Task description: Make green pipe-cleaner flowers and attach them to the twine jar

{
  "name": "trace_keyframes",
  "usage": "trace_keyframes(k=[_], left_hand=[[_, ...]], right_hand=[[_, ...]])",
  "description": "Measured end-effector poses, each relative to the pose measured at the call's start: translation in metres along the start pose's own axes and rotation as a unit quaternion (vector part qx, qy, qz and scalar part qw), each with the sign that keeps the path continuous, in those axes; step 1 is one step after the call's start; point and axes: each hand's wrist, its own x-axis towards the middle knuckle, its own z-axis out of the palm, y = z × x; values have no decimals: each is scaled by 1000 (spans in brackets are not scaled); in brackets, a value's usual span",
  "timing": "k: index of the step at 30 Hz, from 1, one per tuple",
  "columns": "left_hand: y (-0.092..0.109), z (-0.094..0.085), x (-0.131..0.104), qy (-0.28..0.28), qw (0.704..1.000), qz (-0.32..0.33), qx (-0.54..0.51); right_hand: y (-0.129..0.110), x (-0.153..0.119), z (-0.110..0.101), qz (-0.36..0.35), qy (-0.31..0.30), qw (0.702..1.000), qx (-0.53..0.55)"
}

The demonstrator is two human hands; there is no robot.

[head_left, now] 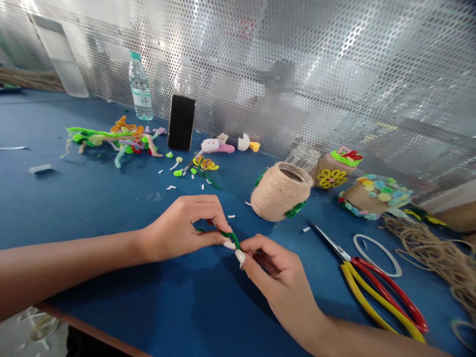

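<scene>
A short dark green pipe cleaner (233, 238) is pinched between my two hands, low over the table. My left hand (186, 225) closes thumb and forefinger on one part of it, and a bit of green shows inside its curled fingers. Close beside it, my right hand (277, 275) grips the other end, its fingertips almost touching the left thumb. Just beyond the hands stands a jar wrapped in jute twine (277, 193), with green fuzzy pieces on its sides. Red-and-yellow-handled scissors (347, 258) lie open-bladed or closed, I cannot tell, right of my right hand.
Behind are a phone (181, 123), a water bottle (141, 89) and a pile of coloured pipe cleaners (122, 139). To the right are a glass jar (304, 154), decorated jars (330, 173), a tape ring (375, 254) and loose twine (431, 248). A perforated metal panel (230, 59) borders the table.
</scene>
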Motion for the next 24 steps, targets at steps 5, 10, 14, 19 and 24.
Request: trace_keyframes(k=[5,10,14,19,24], left_hand=[[0,-3,1,-29,999,-30,-18],[-2,-2,1,-72,993,-76,-58],[-2,-2,1,-79,995,-57,-22],[-4,-1,-1,-99,995,-16,11],[-7,0,-1,-94,995,-2,42]], right_hand=[[-2,-1,-1,19,40,999,-10],[-3,0,-2,35,60,997,-31],[-1,3,-2,52,58,997,-21],[1,3,-1,81,46,996,11],[0,3,-1,70,37,997,8]])
